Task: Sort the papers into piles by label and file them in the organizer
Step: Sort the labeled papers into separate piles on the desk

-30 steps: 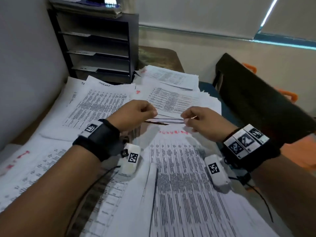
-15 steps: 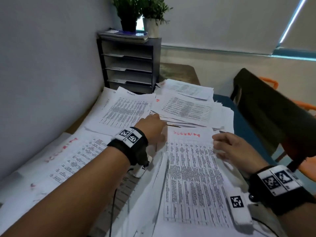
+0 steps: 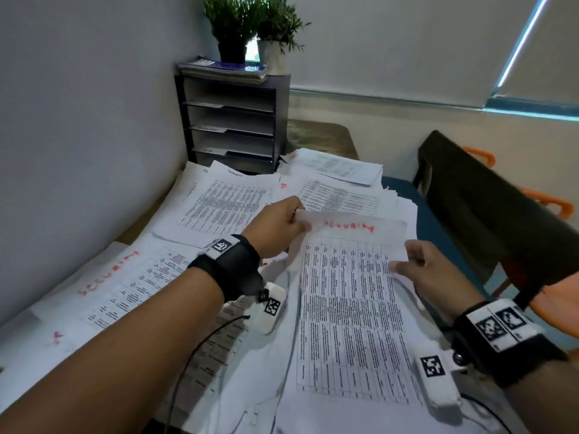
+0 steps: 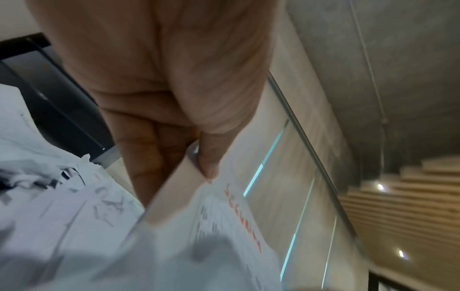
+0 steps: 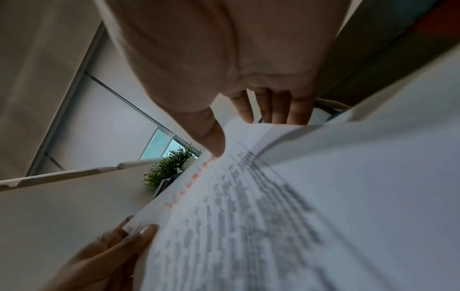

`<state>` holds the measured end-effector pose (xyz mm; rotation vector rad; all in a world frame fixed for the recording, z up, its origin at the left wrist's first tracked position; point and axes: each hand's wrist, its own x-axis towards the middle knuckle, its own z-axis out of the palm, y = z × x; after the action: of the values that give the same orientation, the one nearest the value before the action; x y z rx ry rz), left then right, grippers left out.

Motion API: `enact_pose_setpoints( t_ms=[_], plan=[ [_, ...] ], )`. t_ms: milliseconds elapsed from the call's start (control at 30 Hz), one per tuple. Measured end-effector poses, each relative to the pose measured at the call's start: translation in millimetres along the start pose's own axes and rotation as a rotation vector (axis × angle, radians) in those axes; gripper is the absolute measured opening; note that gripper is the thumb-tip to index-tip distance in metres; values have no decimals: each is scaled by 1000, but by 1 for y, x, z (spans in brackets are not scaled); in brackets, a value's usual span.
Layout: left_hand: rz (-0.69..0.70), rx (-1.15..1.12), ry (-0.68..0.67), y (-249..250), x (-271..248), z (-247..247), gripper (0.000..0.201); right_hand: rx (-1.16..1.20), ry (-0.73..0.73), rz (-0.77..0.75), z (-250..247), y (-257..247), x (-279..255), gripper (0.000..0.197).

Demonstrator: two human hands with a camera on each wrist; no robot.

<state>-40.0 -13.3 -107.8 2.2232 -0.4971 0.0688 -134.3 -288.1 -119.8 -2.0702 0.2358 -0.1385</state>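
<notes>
Papers cover the worktop [image 3: 319, 133] beside a grey wall, with a black organizer [image 3: 233, 120] at 12 o'clock and two potted plants [image 3: 250, 23] on top of it. At the centre, a sheet [image 3: 347, 308] headed in red, apparently "SECURITY", is raised off the piles. Left hand [image 3: 275, 230] pinches its top corner at 11 o'clock, thumb on top, fingers curled beneath. Right hand [image 3: 429, 274] grips the sheet's edge at 3 o'clock, thumb [image 5: 211, 135] pressed on the print. Another red-headed sheet [image 3: 125, 283] lies at 9 o'clock.
</notes>
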Motion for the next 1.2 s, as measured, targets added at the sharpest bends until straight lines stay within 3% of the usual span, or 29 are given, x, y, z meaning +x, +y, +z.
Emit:
enact_pose_setpoints(
  t_ms=[133,233,300,400,433,467,533,567,633,700,767,900,1033,1200],
  plan=[
    [-75,-368,144,6,0,-13,23,29,-160,20,-15,5,8,33],
    [-107,-481,328,9,3,-30,20,211,-418,9,-25,2,7,38],
    [-147,-587,424,9,7,-47,18,365,-516,61,-32,6,11,49],
    [-197,-616,499,2,9,-68,13,358,-462,87,-37,19,17,91],
    [-215,-616,490,0,9,-75,10,366,-441,103,-36,20,18,91],
    [-237,-603,467,-2,9,-81,10,373,-413,105,-33,21,18,78],
    [-302,-464,394,-3,7,-93,14,402,-297,83,-22,15,17,32],
    [-317,-280,363,-4,6,-97,18,386,-217,54,-17,11,16,18],
    [-243,212,372,-2,6,-101,29,366,-100,-13,-9,9,17,20],
    [40,497,425,7,4,-93,47,354,-76,-61,-5,5,15,20],
    [325,538,338,29,0,-75,58,324,-111,-87,0,1,11,20],
    [533,707,35,71,-17,-17,66,316,-229,-71,20,-10,-4,20],
    [485,822,-200,64,-19,7,40,375,-340,-22,32,-18,-18,16],
    [250,804,-337,27,-15,-27,20,318,-369,42,21,-17,-18,23]
  ],
)
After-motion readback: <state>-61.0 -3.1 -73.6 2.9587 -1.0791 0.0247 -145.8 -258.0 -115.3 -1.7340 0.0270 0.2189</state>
